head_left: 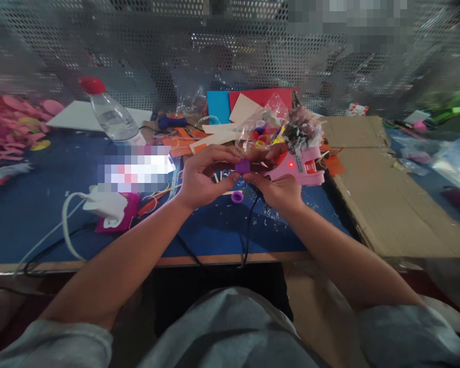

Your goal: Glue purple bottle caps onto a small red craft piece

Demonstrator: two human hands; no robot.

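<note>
Between the fingertips of both hands is a small purple bottle cap (243,166), held above the middle of the blue table. My left hand (204,178) pinches its left side with thumb and fingers. From the right, my right hand (279,191) grips the cap with its fingertips. A pink hot glue gun (304,167) with a red light glowing also lies in the right hand, its handle partly hidden by the fingers. Just below the hands, a second purple cap (237,197) rests on the table with its hollow side up.
A clear bottle with a red cap (117,117) stands left, behind a lit phone-like screen (138,168). A white plug (107,204) sits in a magenta power strip (128,207). Cardboard (406,199) covers the right side. Coloured scraps and a black cord (249,230) lie about.
</note>
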